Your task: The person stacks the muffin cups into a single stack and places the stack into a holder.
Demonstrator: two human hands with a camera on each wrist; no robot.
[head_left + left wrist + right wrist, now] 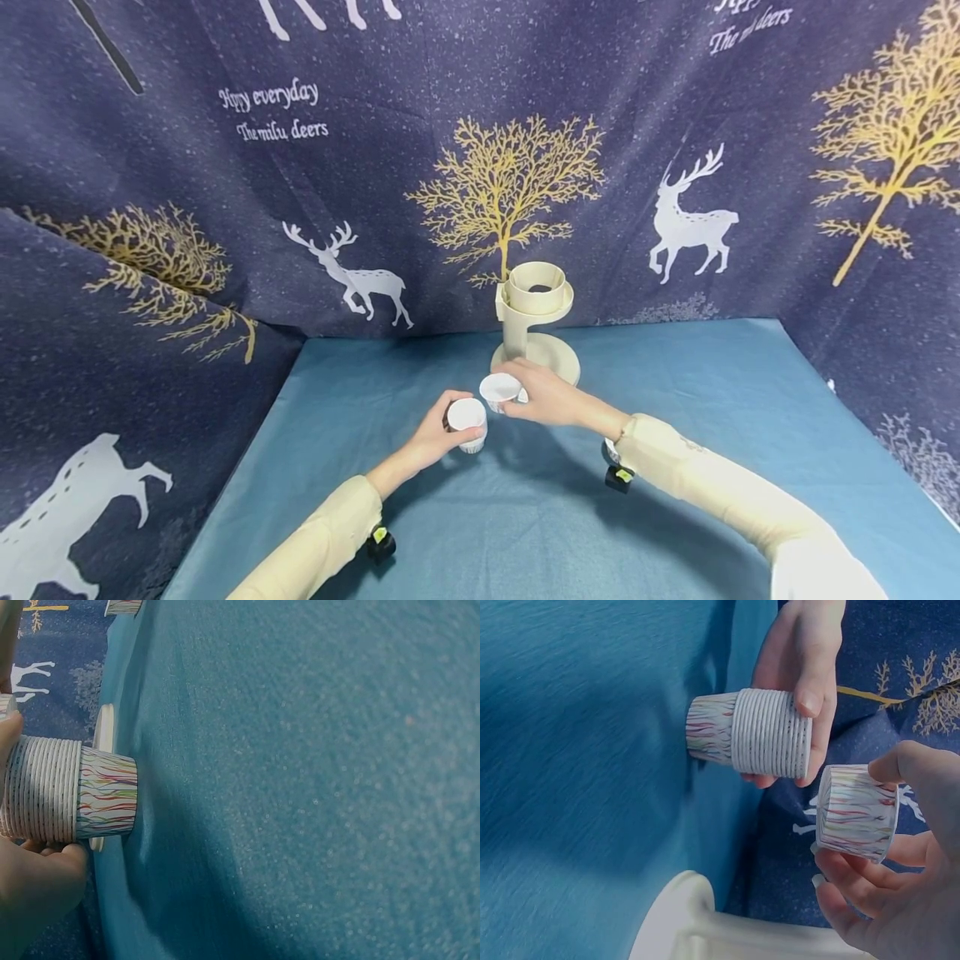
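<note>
Paper cups, ribbed white with wavy coloured stripes, are what both hands hold above the blue tablecloth (675,400). Left hand (431,433) wraps its fingers round a stack of nested cups (467,422), whose bottom end touches the cloth in the wrist views; right hand (551,396) pinches a single cup (500,390) between thumb and fingers, just beside the stack and apart from it. Neither the cups nor the beige stand (534,321) behind the right hand carry any brand or label that can be read. Writing shows only on the dark backdrop (150,167) printed with white deer and gold trees: "Hppy everyday" over "The milu deers" at upper left, and at the top right a cut-off repeat, where only "The" and "deers" come through clearly. How many cups make up the stack cannot be counted for sure, since fingers cover part of the rims. In the left wrist view the hand is mostly out of frame, with only a thumb and palm edge showing. In the right wrist view just a curved piece of the stand's base appears along the bottom edge.
</note>
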